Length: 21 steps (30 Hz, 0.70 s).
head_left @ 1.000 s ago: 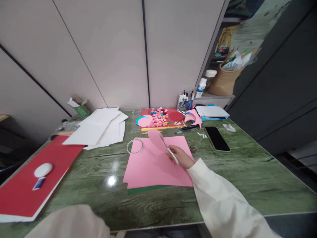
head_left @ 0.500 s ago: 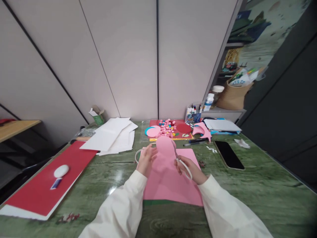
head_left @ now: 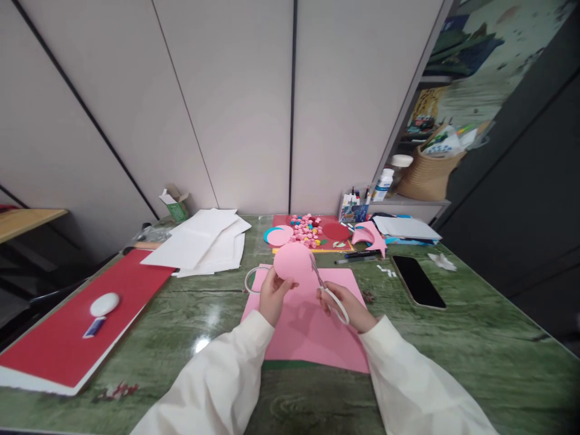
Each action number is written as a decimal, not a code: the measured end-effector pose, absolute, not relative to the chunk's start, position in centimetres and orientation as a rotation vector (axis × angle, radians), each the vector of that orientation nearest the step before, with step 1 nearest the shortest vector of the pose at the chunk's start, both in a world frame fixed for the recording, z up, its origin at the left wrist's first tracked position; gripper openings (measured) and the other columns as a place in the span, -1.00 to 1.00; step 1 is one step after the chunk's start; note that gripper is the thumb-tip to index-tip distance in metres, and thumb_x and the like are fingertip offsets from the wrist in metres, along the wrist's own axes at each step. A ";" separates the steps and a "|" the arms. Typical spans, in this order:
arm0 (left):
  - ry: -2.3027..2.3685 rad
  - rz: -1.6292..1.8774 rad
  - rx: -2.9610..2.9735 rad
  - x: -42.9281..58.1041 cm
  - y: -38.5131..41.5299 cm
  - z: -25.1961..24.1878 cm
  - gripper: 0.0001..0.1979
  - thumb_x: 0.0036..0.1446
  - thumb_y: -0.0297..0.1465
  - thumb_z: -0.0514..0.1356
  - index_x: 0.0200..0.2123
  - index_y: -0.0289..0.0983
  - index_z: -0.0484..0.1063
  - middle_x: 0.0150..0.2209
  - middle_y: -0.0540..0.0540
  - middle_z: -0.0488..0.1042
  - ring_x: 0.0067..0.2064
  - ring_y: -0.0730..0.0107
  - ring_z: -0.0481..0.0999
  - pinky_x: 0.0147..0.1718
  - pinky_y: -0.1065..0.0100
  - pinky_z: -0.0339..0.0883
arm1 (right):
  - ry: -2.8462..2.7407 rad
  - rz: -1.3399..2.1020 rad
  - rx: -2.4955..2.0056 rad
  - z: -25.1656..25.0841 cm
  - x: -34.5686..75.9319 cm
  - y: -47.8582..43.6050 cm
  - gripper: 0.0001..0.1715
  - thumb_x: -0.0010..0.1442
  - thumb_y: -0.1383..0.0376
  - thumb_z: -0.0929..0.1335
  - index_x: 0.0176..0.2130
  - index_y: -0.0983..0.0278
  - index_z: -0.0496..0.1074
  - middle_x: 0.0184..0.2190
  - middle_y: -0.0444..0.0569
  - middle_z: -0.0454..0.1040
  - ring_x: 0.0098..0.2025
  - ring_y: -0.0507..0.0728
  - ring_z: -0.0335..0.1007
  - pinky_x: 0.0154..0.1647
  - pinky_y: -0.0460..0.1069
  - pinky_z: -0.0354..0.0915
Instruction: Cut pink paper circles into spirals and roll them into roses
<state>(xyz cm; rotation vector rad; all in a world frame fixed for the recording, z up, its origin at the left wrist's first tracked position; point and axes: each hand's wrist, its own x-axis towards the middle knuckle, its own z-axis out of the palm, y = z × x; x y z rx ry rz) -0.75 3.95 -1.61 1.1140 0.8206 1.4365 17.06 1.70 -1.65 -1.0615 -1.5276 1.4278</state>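
A round piece of pink paper (head_left: pixel 293 261) is pinched at its lower edge by my left hand (head_left: pixel 276 295), thumb on the near side. My right hand (head_left: pixel 344 304) is closed around the white handles of a pair of scissors (head_left: pixel 336 305). The blades point up and away, against the right edge of the pink circle. Under both hands lies a large pink sheet (head_left: pixel 312 338) over a green one. Just left of the circle, a roll of tape (head_left: pixel 252 281) rests partly on the pink sheet.
Behind are small pink paper pieces (head_left: pixel 307 228), a blue-and-pink circle pair (head_left: pixel 278 235) and pink offcuts (head_left: pixel 369 235). A phone (head_left: pixel 417 281) lies right, pens (head_left: pixel 360 255) nearby. White sheets (head_left: pixel 199 241) and red card (head_left: pixel 90 320) lie left.
My left hand has closed its fingers on the lower edge of the pink circle, which has shifted slightly left. The right hand stays at about the same place with the scissors.
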 end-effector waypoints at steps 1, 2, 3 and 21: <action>0.817 1.441 1.121 -0.7 3.8 -1.6 -0.69 -0.06 -0.37 0.17 -0.19 -0.27 0.29 -0.28 -0.05 0.35 -0.33 0.45 0.37 -0.36 0.34 0.36 | -1.533 1.422 -1.066 -1.7 17.1 1.7 -0.63 0.03 0.04 0.29 -0.44 0.31 0.25 -0.62 -0.19 0.24 -0.59 -0.03 0.17 -0.54 -0.10 0.12; 0.814 1.442 1.132 -0.7 3.7 -1.6 -0.70 -0.05 -0.37 0.16 -0.18 -0.27 0.28 -0.28 -0.05 0.34 -0.32 0.45 0.36 -0.37 0.35 0.36 | -1.536 1.417 -1.070 -1.7 17.2 1.8 -0.63 0.03 0.03 0.29 -0.44 0.31 0.25 -0.62 -0.19 0.24 -0.59 -0.03 0.18 -0.53 -0.10 0.12; 0.815 1.442 1.149 -0.7 3.6 -1.6 -0.70 -0.04 -0.37 0.15 -0.18 -0.27 0.28 -0.28 -0.04 0.34 -0.32 0.45 0.36 -0.38 0.37 0.35 | -1.538 1.413 -1.073 -1.7 17.3 1.8 -0.62 0.03 0.03 0.29 -0.44 0.31 0.25 -0.62 -0.18 0.24 -0.58 -0.02 0.18 -0.53 -0.10 0.12; 0.826 1.483 1.293 -0.9 3.4 -1.7 -0.79 0.00 -0.40 0.10 -0.23 -0.29 0.25 -0.37 -0.02 0.27 -0.40 0.50 0.29 -0.44 0.43 0.26 | -1.580 1.347 -1.092 -1.5 17.3 1.8 -0.61 0.05 0.02 0.27 -0.44 0.31 0.25 -0.63 -0.20 0.21 -0.58 -0.02 0.16 -0.52 -0.08 0.12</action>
